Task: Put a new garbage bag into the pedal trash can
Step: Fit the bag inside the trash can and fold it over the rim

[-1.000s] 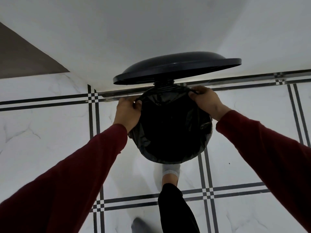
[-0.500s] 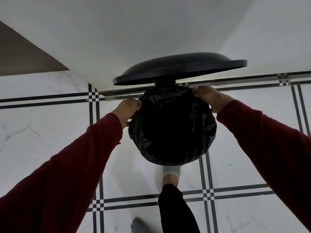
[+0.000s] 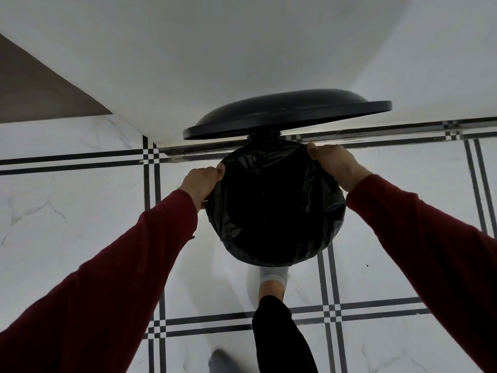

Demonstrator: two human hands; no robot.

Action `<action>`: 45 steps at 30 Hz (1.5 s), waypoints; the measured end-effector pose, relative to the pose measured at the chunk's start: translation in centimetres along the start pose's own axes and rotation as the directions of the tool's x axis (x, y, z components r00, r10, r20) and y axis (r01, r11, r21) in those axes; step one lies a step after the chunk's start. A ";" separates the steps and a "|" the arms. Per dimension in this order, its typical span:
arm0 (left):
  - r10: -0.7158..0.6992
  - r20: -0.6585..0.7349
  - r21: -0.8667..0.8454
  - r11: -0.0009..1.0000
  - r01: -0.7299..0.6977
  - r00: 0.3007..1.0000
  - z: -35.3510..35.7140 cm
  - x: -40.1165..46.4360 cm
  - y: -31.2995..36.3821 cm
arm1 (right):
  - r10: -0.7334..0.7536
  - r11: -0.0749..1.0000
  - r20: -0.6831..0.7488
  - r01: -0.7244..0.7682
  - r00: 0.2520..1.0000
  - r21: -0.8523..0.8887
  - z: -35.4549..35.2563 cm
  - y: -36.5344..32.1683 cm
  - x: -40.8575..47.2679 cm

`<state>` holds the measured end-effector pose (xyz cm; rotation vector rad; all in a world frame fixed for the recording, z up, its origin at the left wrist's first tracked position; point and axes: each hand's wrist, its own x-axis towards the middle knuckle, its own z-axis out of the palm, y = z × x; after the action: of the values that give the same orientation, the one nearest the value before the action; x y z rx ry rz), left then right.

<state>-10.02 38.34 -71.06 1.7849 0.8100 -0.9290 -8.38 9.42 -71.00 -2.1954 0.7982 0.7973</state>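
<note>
Since a second ago the left hand (image 3: 202, 181) has slid lower down the near-left side of the rim, while the right hand (image 3: 334, 164) has stayed at the far-right edge. The crinkled black plastic garbage bag (image 3: 274, 208) lines the round black pedal trash can, folded over its rim, under the raised domed black lid (image 3: 285, 114). Both hands' fingers are clamped on the bag's edge. A white-socked foot (image 3: 273, 278) stands just before the can on the white marble-look tiled floor (image 3: 67, 211).

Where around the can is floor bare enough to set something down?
Bare floor tile lies beyond the left hand, and more outside the right hand. Crowded: garbage bag, raised lid against the wall, foot in front.
</note>
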 end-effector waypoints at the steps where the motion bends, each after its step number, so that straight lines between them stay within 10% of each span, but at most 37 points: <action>1: 0.027 -0.030 0.030 0.999 -0.026 0.999 0.1 -0.1 -0.1 | -0.032 0.992 -0.090 0.021 0.995 -0.127 0.2 -0.2 -0.7; 6: 0.071 -0.128 0.089 0.994 -0.059 0.989 0.8 0.0 -0.3 | -0.539 0.826 -0.504 0.542 0.675 -0.158 4.7 0.2 -7.8; 8: 0.104 -0.179 0.122 0.989 -0.083 0.978 1.2 0.1 -0.4 | -0.574 0.818 -0.262 0.562 0.776 -0.124 8.5 0.7 -8.7; 11: 0.094 -0.237 0.039 0.995 -0.087 0.967 1.9 -0.3 -1.0 | -0.219 0.923 0.156 0.256 0.963 -0.287 12.5 0.6 -6.4; 17: 0.146 -0.363 -0.134 0.969 -0.207 0.920 3.9 -0.7 -2.8 | -0.070 0.790 0.344 0.263 0.936 -0.554 16.5 0.8 0.3; 28: 0.178 -0.404 -0.147 0.956 -0.255 0.897 4.4 -0.3 -3.5 | -0.429 0.666 0.027 0.337 0.903 -0.666 17.4 1.7 -2.8; 32: 0.191 -0.421 -0.143 0.951 -0.273 0.887 4.7 -0.3 -3.5 | -0.131 0.734 0.193 0.226 0.972 -0.640 18.6 1.3 -0.2; 36: 0.220 -0.434 -0.125 0.946 -0.300 0.874 5.0 0.0 -4.0 | 0.179 0.679 0.414 0.192 0.892 -0.709 20.1 2.0 4.9; 38: 0.227 -0.433 -0.130 0.942 -0.310 0.873 5.0 -0.1 -4.1 | 0.080 0.756 0.445 0.236 0.892 -0.610 20.5 1.9 5.5; 41: 0.231 -0.424 -0.135 0.940 -0.313 0.876 4.8 -0.3 -4.0 | -0.359 0.854 0.105 0.372 0.927 -0.363 19.8 1.5 3.7; 45: 0.216 -0.400 -0.163 0.940 -0.301 0.891 4.5 -0.4 -3.9 | -0.325 0.765 -0.050 0.231 0.945 -0.602 17.8 2.0 -0.2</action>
<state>-14.50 35.47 -73.62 1.8409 0.8464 -0.3051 -15.44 21.53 -82.21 -2.8754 0.2762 0.8035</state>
